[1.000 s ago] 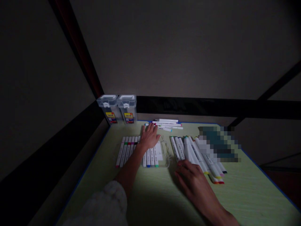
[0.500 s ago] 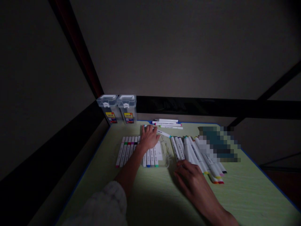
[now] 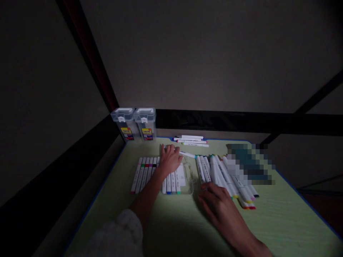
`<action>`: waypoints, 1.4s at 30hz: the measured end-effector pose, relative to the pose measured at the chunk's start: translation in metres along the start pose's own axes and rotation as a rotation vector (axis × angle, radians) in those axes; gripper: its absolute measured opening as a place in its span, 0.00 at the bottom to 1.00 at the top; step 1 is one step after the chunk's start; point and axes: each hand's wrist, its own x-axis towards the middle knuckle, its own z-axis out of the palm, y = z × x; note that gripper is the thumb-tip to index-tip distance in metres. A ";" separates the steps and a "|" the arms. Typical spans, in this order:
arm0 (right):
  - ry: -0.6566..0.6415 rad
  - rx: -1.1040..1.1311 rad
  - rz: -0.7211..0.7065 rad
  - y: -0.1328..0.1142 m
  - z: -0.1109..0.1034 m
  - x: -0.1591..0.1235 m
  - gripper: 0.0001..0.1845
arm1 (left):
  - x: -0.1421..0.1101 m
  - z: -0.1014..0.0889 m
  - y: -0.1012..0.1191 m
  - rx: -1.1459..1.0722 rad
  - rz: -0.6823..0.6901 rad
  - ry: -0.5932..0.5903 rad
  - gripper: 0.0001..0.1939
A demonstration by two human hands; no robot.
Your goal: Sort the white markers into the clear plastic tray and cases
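A clear plastic tray [image 3: 190, 191] holds a row of white markers [image 3: 143, 176] with coloured ends. Over its far part reaches my left hand [image 3: 170, 159], its fingers closed across a loose white marker [image 3: 188, 154] with a light-blue end that lies crosswise behind the row. My forearm hides the middle of the row. To the right, my right hand [image 3: 217, 196] rests with curled fingers against the near ends of a pile of white markers [image 3: 214, 169]; what its fingertips hold, if anything, is hidden.
Two clear lidded boxes [image 3: 144, 125] with yellow labels stand at the back left. Several markers [image 3: 193, 141] lie along the table's far edge. A blurred-out dark item [image 3: 249, 160] lies at the right of the green table [image 3: 171, 221]. A wall rises behind.
The tray with its row of markers has slid slightly nearer to me, and the crosswise marker under my left hand has come with it. My right hand has hardly moved.
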 end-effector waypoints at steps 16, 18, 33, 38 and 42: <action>-0.022 0.004 -0.018 0.001 0.001 0.000 0.11 | -0.004 -0.006 0.001 -0.008 0.010 0.026 0.14; -0.022 0.007 -0.015 0.001 0.001 -0.001 0.11 | -0.004 -0.007 0.001 -0.012 0.013 0.020 0.13; 0.012 0.026 -0.026 0.001 0.002 -0.002 0.12 | -0.004 -0.004 -0.001 -0.045 0.014 0.019 0.10; -0.033 0.018 -0.010 0.001 0.002 -0.003 0.12 | -0.004 -0.004 -0.002 -0.060 0.012 0.015 0.09; -0.029 0.014 -0.014 0.001 0.001 -0.002 0.12 | -0.003 -0.004 -0.003 -0.067 0.009 0.013 0.10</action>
